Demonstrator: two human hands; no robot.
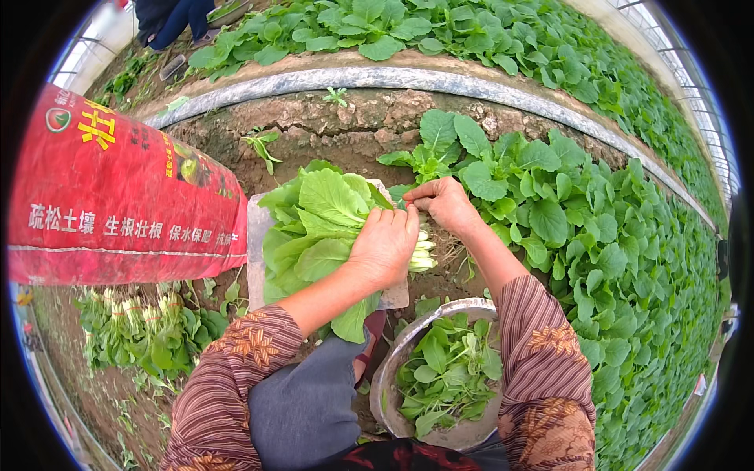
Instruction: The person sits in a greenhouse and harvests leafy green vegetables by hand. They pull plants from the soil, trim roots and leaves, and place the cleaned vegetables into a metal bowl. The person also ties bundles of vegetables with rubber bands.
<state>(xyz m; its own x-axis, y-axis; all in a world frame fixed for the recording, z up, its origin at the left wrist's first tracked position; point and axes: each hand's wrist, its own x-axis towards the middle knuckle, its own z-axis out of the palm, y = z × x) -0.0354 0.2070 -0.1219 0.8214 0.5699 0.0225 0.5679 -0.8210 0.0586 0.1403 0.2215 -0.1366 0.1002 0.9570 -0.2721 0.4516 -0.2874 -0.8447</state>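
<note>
A bunch of leafy greens point(324, 206) lies across a pale board point(257, 265) in front of me, its leaves spread left and its white stems point(422, 253) pointing right. My left hand point(386, 244) is closed around the bunch just above the stems. Thumb and forefinger of my right hand point(445, 203) pinch together at the left hand's fingers, with a small bit of red, seemingly a tie point(410, 204), at their tips. How far the tie goes round the bunch is hidden.
A large red printed sack point(129, 200) stands left, with several tied bundles of greens point(141, 324) below it. A basin point(383, 382) of loose leaves sits by my knee. Growing greens point(612, 259) fill the right; a pale hose point(353, 78) crosses behind. Another person point(177, 23) is at upper left.
</note>
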